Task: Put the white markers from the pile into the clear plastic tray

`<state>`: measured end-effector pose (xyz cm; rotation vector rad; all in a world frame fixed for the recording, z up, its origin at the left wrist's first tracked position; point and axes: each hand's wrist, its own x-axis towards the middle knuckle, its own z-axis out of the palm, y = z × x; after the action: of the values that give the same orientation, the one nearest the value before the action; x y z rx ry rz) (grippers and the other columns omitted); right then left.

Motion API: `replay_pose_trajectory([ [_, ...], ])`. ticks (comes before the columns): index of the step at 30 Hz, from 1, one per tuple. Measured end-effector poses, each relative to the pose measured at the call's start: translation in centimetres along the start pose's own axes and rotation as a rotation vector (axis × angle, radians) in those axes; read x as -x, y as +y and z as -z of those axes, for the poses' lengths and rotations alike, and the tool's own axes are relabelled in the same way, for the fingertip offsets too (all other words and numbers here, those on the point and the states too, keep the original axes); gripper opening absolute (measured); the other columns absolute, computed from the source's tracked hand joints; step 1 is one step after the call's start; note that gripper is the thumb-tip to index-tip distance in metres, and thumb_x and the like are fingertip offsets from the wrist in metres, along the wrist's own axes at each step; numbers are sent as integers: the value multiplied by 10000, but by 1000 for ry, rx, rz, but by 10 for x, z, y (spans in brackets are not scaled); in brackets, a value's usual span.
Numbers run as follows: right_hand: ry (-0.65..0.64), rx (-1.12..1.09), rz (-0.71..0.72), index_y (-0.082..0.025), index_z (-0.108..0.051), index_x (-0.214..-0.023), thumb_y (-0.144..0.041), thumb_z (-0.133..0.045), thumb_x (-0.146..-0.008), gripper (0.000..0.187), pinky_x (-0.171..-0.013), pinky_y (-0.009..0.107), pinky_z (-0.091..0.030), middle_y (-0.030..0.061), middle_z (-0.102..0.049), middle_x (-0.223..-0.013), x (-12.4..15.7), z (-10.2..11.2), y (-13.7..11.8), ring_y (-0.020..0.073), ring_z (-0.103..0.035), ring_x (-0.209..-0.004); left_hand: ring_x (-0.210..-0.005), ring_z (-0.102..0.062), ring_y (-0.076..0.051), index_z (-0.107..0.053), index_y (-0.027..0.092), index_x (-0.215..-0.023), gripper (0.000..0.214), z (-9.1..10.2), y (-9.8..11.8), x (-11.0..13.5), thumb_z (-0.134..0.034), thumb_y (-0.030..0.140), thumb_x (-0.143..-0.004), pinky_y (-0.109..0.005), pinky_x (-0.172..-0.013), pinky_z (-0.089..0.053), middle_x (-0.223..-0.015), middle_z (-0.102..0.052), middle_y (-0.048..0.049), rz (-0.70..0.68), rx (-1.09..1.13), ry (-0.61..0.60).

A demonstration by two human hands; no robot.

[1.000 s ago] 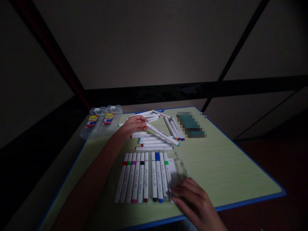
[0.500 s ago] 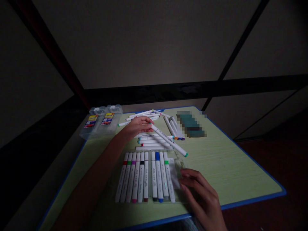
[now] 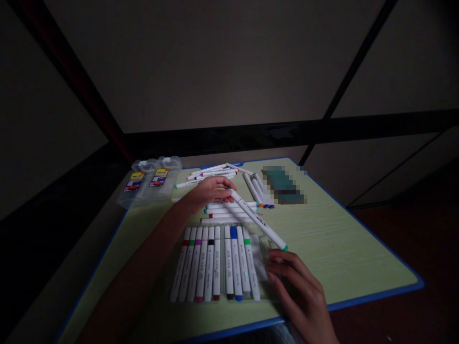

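Between the fingertips of my left hand (image 3: 217, 191) is a white marker (image 3: 256, 219) with green ends, slanting down to the right. Its lower end comes close to the fingers of my right hand (image 3: 299, 282). That hand is at the right side of a clear plastic case (image 3: 264, 286), fingers apart and curved; whether they touch the case is hard to tell. Two groups of white markers (image 3: 201, 267) lie side by side in the case, with caps or bands in red, green, purple, black and blue. Beyond the case, several markers (image 3: 231, 210) lie crosswise, partly behind my left hand.
More loose markers (image 3: 215, 171) lie at the back of the table (image 3: 351, 253). Several grey-looking markers (image 3: 253, 187) lie beside a blurred-out teal object (image 3: 285, 184). Two clear plastic cases (image 3: 147, 184) with labels stand at the back left. A wall rises behind.
My left hand has moved slightly right and toward me. The marker's lower end has come down close to my right hand, which has barely moved.
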<state>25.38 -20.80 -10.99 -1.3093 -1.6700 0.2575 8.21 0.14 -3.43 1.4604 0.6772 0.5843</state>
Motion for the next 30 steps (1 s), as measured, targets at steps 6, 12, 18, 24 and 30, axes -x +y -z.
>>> replay_pose_trajectory([
  [6, 11, -4, -8, -210, -635, -883, -140, -495, -796, 179, -698, 320, -545, 63, -621, -949, -2, 0, -3, 187, -625, -877, -581, -577, -82, -564, 116, -772, 126, -4, 2, 2, -614, 139, -658, -203, -573, -450, -664, -605, -10, 22, -9, 11],
  [12, 73, -44, -38, -208, -595, -873, -132, -498, -793, 147, -663, 297, -527, 56, -621, -901, 2, 1, -1, 177, -622, -845, -583, -578, -84, -566, 116, -771, 120, -4, 1, 1, -611, 148, -664, -212, -586, -453, -656, -598, -7, 17, -14, -16],
  [18, 231, -188, -118, -206, -534, -913, -129, -529, -783, 152, -664, 277, -515, 52, -616, -853, 18, -4, 9, 165, -606, -836, -584, -581, -90, -573, 111, -771, 115, -7, -3, -1, -612, 133, -666, -220, -591, -460, -660, -608, -12, 41, -17, -58],
  [24, 223, -106, -83, -212, -543, -995, -154, -558, -772, 230, -629, 247, -526, 31, -639, -807, 22, -2, 11, 147, -622, -736, -591, -586, -94, -588, 110, -771, 115, -11, -6, -2, -627, 137, -667, -227, -603, -463, -653, -623, -22, 68, -17, -104],
  [30, 143, 25, 44, -221, -559, -953, -160, -563, -770, 193, -650, 264, -536, 19, -673, -794, 17, 1, 7, 155, -638, -726, -598, -593, -101, -607, 103, -799, 121, -13, -12, -4, -611, 132, -681, -235, -610, -469, -665, -634, -32, 82, -48, -134],
])
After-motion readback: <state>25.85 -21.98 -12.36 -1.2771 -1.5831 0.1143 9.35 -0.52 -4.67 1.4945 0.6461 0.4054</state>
